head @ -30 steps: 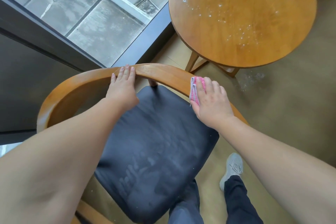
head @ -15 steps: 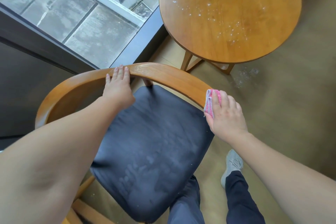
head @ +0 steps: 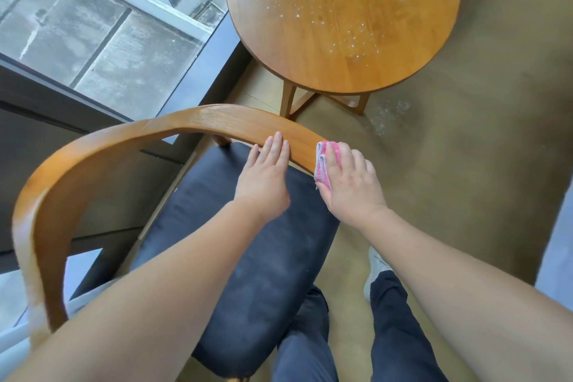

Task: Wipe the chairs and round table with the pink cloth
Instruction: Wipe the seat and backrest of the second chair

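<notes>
A wooden chair with a curved back rail [head: 148, 130] and a dark padded seat [head: 248, 257] stands right in front of me. My right hand [head: 350, 183] presses the folded pink cloth [head: 323, 161] flat against the right end of the rail. My left hand [head: 266, 177] lies just left of it, fingers together and resting on the same rail, holding nothing. The round wooden table [head: 341, 25] stands beyond the chair, its top speckled with droplets.
A floor-to-ceiling window [head: 102, 34] with a dark frame runs along the left. A wet patch [head: 390, 115] marks the beige floor by the table legs. My legs and a grey shoe [head: 376, 267] are below the seat. Another chair's corner shows at top right.
My left hand slid right along the rail until it sits beside my right hand. The right hand, after sweeping outward with the cloth, is back up on the rail's end. The view shifted left.
</notes>
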### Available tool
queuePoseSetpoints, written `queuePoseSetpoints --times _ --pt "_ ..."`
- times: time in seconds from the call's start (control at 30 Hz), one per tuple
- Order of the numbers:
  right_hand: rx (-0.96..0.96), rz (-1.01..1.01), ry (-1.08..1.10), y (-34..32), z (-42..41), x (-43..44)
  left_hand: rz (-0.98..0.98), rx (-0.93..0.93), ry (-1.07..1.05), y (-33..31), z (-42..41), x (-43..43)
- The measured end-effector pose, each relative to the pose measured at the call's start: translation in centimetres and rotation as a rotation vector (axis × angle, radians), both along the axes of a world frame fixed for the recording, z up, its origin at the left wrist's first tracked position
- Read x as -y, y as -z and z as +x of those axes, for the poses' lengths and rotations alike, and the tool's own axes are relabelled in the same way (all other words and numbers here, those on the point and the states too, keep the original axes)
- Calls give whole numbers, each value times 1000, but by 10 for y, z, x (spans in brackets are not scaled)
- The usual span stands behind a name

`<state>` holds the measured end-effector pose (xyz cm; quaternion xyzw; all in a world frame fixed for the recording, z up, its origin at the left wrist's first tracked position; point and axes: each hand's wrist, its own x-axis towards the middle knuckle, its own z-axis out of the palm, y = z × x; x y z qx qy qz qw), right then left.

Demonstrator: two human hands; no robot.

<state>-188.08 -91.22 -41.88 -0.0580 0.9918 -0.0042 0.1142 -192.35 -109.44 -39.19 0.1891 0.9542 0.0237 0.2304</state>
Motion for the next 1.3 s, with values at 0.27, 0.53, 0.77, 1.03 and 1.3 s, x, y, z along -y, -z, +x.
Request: queuePoseSetpoints --times 0.27,0.53,0.77,1.03,1.3 --pt "-16 -83 74 3 39 -26 62 37 -25 -1 -1 4" --pt "82 -259 266 6 88 -51 70 11 -40 1 1 3" --pt "166 -426 250 -31 104 -57 87 -36 -151 -8 22 11" --pt "26 -537 -336 -54 53 -7 68 -80 -505 -41 105 72" --pt "-28 -374 -704 -66 34 43 -22 -151 -955 -62 228 117"
